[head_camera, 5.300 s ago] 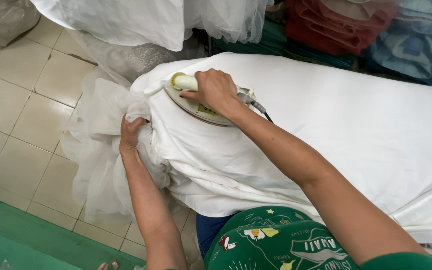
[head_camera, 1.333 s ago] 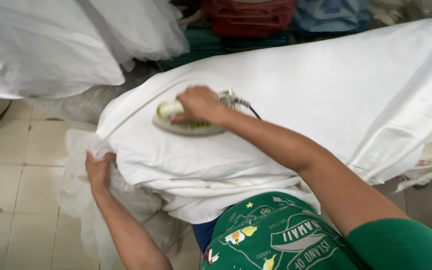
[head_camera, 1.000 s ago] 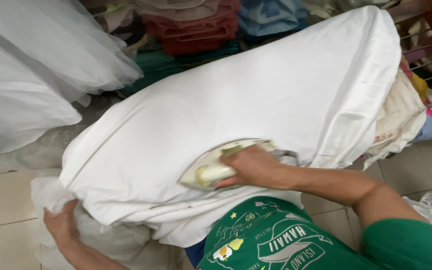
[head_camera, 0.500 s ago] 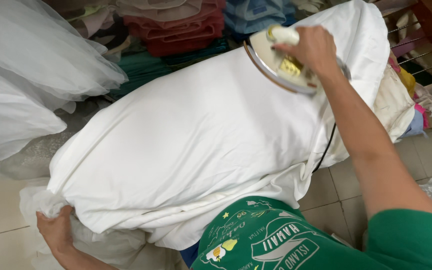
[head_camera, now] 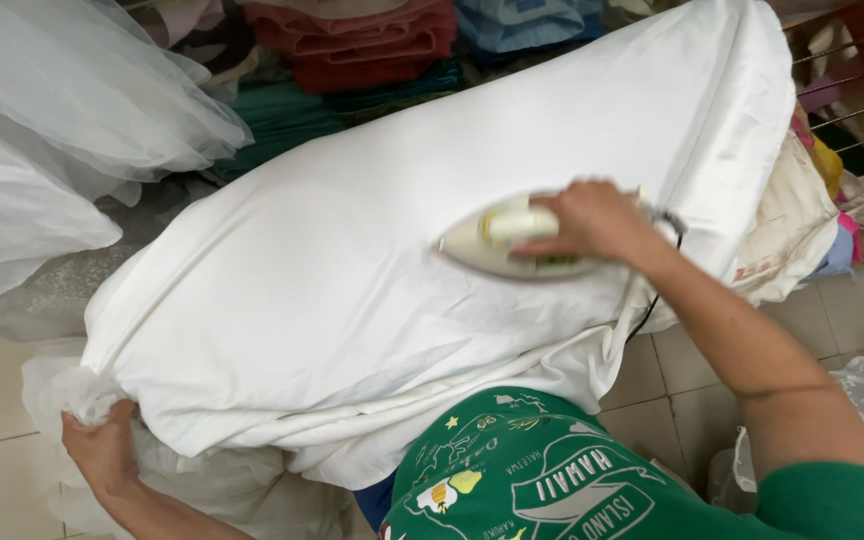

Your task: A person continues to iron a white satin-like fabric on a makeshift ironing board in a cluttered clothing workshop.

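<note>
My right hand point(head_camera: 592, 222) has a clenched grip on the handle of the pale iron point(head_camera: 507, 245), flat on the white cloth point(head_camera: 352, 290) draped over the ironing board. My left hand point(head_camera: 102, 450) bunches the cloth's hanging edge low at the near corner. If I pull unevenly, I judge a crease gets pressed in; the cord point(head_camera: 652, 310) trailing off the edge could snag.
</note>
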